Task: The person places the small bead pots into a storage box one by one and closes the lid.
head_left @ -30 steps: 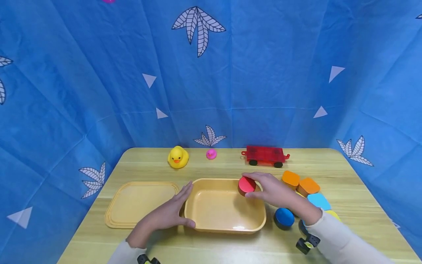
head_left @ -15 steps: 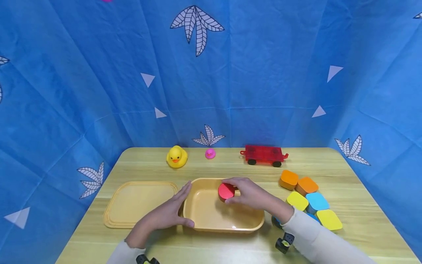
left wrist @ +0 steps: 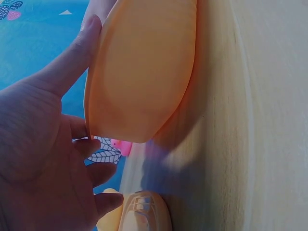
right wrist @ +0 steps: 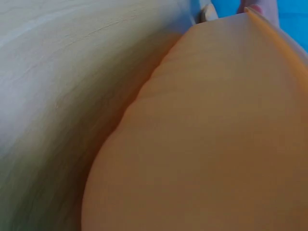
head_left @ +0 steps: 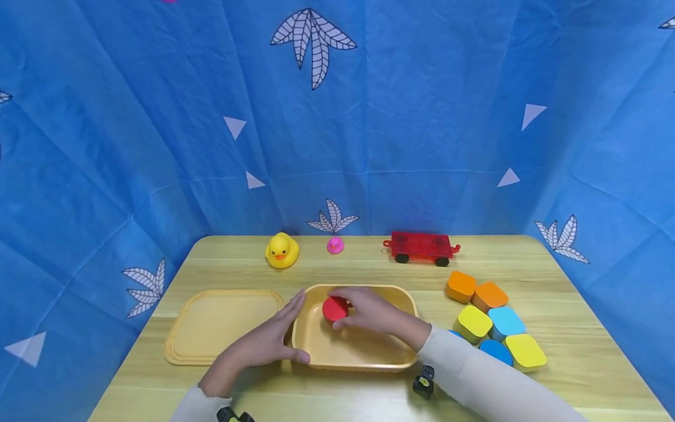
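Observation:
My right hand pinches a red round block between thumb and fingers, inside the left part of a shallow yellow plastic box. Whether the block touches the box floor I cannot tell. My left hand holds the box at its left end, thumb at the front corner and fingers toward the back one. In the left wrist view, the left hand's thumb lies along the box's rim, other fingers spread below. The right wrist view is filled by the box's outer wall; the right hand is hidden there.
A flat yellow lid lies left of the box. Several orange, yellow and blue blocks cluster at the right, partly behind the right sleeve. Along the back stand a yellow duck, a small pink duck and a red wheeled wagon.
My right hand has carried the red round block leftward, from the box's back right corner to its left part. The left hand has stayed at the box's left end.

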Demonstrator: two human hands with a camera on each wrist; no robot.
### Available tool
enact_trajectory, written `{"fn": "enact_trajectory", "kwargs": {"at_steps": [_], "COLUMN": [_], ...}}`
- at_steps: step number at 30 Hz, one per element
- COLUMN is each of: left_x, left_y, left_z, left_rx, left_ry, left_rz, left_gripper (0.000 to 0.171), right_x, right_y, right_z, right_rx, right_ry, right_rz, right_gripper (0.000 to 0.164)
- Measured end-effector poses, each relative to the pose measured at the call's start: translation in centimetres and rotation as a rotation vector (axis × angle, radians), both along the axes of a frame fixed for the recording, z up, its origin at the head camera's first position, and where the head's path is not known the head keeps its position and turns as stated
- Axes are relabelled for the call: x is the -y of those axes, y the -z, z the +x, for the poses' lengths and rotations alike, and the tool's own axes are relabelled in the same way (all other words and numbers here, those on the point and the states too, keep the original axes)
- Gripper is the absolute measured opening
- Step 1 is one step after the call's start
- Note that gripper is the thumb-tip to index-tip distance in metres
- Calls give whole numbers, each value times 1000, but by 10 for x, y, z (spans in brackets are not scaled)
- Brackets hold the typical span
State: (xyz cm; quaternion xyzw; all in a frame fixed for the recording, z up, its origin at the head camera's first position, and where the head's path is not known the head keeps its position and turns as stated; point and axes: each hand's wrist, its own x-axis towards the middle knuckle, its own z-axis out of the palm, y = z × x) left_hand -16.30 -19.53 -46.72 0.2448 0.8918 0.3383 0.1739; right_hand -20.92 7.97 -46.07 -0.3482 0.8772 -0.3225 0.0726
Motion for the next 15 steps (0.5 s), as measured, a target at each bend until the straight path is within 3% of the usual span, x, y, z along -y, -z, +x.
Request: {"fn": "enact_trajectory", "kwargs": {"at_steps": [7,15], "left_x": [-1,0], "left_y": [0,-1], "left_z": [-1,-2], "left_rx": [-1,-9], "left_ry": [7,9], "left_rz": [-5,-8], "left_gripper": [124,125], "right_x": [13,19], "right_y": [8,12], "right_z": [-2,-3], "right_rx": [17,-30], "right_ry": [31,39], "right_rz": [-17,37], "right_gripper": [62,60]}}
